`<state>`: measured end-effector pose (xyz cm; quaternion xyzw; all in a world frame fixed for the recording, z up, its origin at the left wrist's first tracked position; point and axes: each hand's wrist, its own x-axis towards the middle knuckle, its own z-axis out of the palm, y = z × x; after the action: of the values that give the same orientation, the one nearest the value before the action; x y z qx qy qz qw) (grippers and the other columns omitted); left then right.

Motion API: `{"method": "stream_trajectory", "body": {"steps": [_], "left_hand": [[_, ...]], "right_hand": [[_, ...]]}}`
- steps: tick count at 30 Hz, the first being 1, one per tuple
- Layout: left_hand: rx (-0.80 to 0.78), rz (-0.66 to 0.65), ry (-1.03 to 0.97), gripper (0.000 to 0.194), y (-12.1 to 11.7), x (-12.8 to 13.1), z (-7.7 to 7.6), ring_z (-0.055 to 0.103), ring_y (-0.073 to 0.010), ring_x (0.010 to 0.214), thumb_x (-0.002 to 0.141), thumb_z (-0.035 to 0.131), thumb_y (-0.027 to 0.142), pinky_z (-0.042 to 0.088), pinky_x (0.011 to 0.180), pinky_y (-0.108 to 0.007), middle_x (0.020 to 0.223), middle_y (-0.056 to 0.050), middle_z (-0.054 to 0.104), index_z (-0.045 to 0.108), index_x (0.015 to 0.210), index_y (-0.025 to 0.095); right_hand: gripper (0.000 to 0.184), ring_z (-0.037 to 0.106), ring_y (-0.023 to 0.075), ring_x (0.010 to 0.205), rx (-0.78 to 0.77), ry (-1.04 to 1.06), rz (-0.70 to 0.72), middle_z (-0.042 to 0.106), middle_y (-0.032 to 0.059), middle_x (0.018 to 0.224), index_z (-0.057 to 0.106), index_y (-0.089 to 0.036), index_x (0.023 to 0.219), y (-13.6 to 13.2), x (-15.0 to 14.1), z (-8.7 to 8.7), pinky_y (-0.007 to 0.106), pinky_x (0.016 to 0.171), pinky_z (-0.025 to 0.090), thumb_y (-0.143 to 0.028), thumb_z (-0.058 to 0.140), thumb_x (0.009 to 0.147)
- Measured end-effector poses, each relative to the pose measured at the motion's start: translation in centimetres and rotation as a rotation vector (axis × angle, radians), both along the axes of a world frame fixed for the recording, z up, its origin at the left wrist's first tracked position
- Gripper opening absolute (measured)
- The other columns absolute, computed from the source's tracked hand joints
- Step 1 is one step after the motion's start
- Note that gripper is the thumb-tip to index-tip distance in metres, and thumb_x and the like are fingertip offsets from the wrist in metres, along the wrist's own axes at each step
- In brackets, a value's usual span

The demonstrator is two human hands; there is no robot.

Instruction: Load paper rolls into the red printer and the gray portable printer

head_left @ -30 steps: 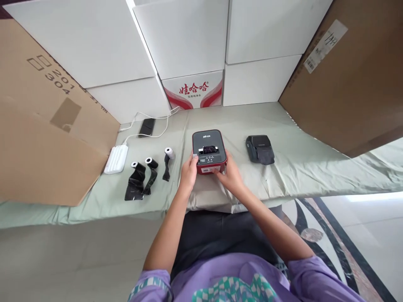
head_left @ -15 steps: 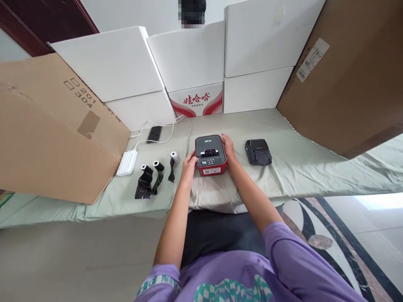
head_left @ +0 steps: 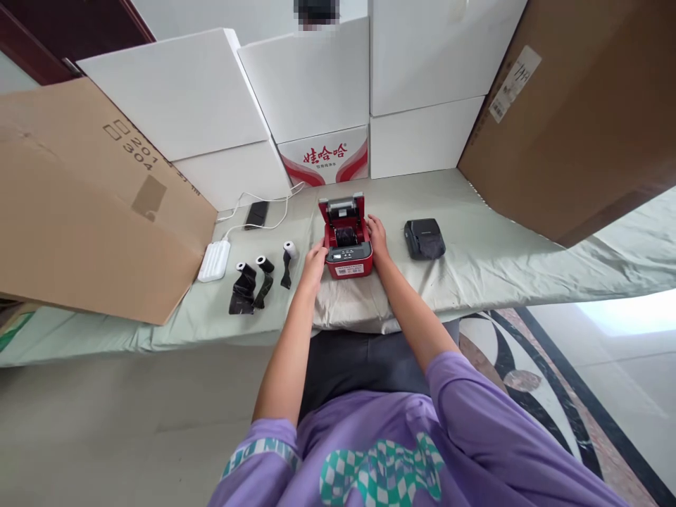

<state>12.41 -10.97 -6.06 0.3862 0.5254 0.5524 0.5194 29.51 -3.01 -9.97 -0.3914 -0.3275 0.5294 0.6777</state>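
Note:
A red and black label printer (head_left: 349,269) stands on the cloth-covered table in front of me, its lid (head_left: 341,205) raised. Inside the red bay sits a dark paper roll (head_left: 346,237). My left hand (head_left: 315,265) grips the printer's left side, thumb near the front panel. Along the right side my right hand (head_left: 377,241) presses its fingers against the casing, the fingertips partly hidden behind it. Left of the printer stand three small paper rolls with dark tails: the nearest roll (head_left: 288,263), a middle roll (head_left: 265,280) and a far-left roll (head_left: 243,289).
A small black printer (head_left: 424,239) lies to the right. At left are a white power bank (head_left: 215,260) with a cable and a black phone (head_left: 256,214). White boxes (head_left: 317,84) close off the back; cardboard panels (head_left: 74,211) flank both sides. A person's head shows beyond the boxes.
The printer's lid has swung up from closed to raised, exposing the roll and red interior. My right hand moved from the front corner to the printer's right side.

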Motion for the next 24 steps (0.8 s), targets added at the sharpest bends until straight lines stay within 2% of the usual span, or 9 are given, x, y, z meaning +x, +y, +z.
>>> {"method": "stream_trajectory", "body": {"steps": [4, 6, 8, 11, 14, 16, 18, 21, 24], "left_hand": [[-0.024, 0.017, 0.094, 0.050, -0.3, -0.5, 0.3, 0.071, -0.0237, 0.113, 0.076, 0.065, 0.024, 0.054, 0.096, -0.032, 0.115, -0.004, 0.079, 0.077, 0.125, 0.022], [0.061, 0.045, 0.205, 0.043, -0.4, -1.1, 0.6, 0.067, -0.0261, 0.123, 0.078, 0.068, 0.026, 0.051, 0.105, -0.035, 0.123, -0.006, 0.077, 0.079, 0.120, 0.023], [0.212, 0.039, 0.369, 0.033, 0.2, -1.8, 1.2, 0.062, -0.0273, 0.131, 0.080, 0.070, 0.026, 0.046, 0.112, -0.037, 0.129, -0.007, 0.075, 0.082, 0.111, 0.025], [0.347, -0.125, 0.654, 0.025, 2.3, -2.3, 2.7, 0.068, -0.0292, 0.116, 0.078, 0.071, 0.021, 0.047, 0.108, -0.039, 0.113, -0.008, 0.080, 0.085, 0.098, 0.027], [0.352, -0.375, 0.892, 0.029, 5.1, -1.6, 4.6, 0.071, -0.0302, 0.095, 0.069, 0.073, 0.012, 0.050, 0.097, -0.039, 0.094, -0.008, 0.081, 0.086, 0.089, 0.028], [0.325, -0.489, 1.045, 0.031, 6.7, -0.4, 5.7, 0.071, -0.0331, 0.095, 0.063, 0.075, 0.007, 0.048, 0.097, -0.041, 0.090, -0.010, 0.080, 0.086, 0.083, 0.028], [0.259, -0.538, 1.172, 0.029, 7.7, 0.9, 6.4, 0.070, -0.0375, 0.102, 0.058, 0.077, 0.003, 0.044, 0.101, -0.044, 0.087, -0.013, 0.079, 0.084, 0.075, 0.026], [0.151, -0.566, 1.249, 0.028, 8.4, 2.4, 6.8, 0.067, -0.0423, 0.109, 0.052, 0.076, -0.004, 0.040, 0.106, -0.048, 0.075, -0.014, 0.074, 0.078, 0.061, 0.023], [0.142, -0.601, 1.274, 0.027, 8.5, 2.9, 6.8, 0.068, -0.0412, 0.104, 0.049, 0.076, -0.004, 0.041, 0.105, -0.048, 0.062, -0.011, 0.067, 0.072, 0.052, 0.022]], "right_hand": [[0.048, 0.070, 0.0209, 0.107, -0.024, -0.008, 0.015, 0.072, 0.0039, 0.113, 0.056, -0.024, 0.121, -0.1, 0.2, 0.4, 0.037, 0.097, 0.058, -0.052, 0.061, 0.082], [0.045, 0.070, 0.0194, 0.103, -0.027, 0.006, 0.019, 0.072, 0.0032, 0.114, 0.055, -0.025, 0.122, 0.0, 0.3, 0.4, 0.036, 0.092, 0.060, -0.051, 0.060, 0.085], [0.043, 0.071, 0.0182, 0.098, -0.018, 0.022, 0.020, 0.071, 0.0029, 0.115, 0.055, -0.026, 0.121, 0.1, 0.3, 0.4, 0.034, 0.087, 0.061, -0.050, 0.060, 0.086], [0.043, 0.070, 0.0172, 0.095, -0.026, 0.016, 0.018, 0.070, 0.0026, 0.114, 0.055, -0.026, 0.119, 0.2, 0.4, 0.4, 0.032, 0.083, 0.060, -0.052, 0.061, 0.085], [0.045, 0.070, 0.0171, 0.092, -0.050, -0.005, 0.009, 0.070, 0.0024, 0.111, 0.056, -0.026, 0.117, 0.4, 0.5, 0.3, 0.031, 0.080, 0.060, -0.056, 0.062, 0.084], [0.046, 0.069, 0.0173, 0.090, -0.049, -0.008, 0.006, 0.069, 0.0025, 0.110, 0.056, -0.026, 0.117, 0.6, 0.5, 0.2, 0.031, 0.079, 0.059, -0.057, 0.063, 0.083], [0.045, 0.069, 0.0169, 0.088, -0.050, -0.004, 0.005, 0.069, 0.0021, 0.109, 0.056, -0.026, 0.115, 0.8, 0.6, 0.2, 0.031, 0.077, 0.059, -0.056, 0.063, 0.083], [0.039, 0.068, 0.0153, 0.084, -0.053, 0.009, 0.004, 0.069, 0.0007, 0.105, 0.055, -0.026, 0.112, 1.1, 0.7, 0.0, 0.029, 0.075, 0.059, -0.052, 0.063, 0.084], [0.038, 0.069, 0.0155, 0.087, -0.044, -0.010, 0.037, 0.069, 0.0005, 0.105, 0.055, -0.027, 0.112, 1.3, 0.7, -0.1, 0.029, 0.076, 0.059, -0.053, 0.062, 0.085]]}}
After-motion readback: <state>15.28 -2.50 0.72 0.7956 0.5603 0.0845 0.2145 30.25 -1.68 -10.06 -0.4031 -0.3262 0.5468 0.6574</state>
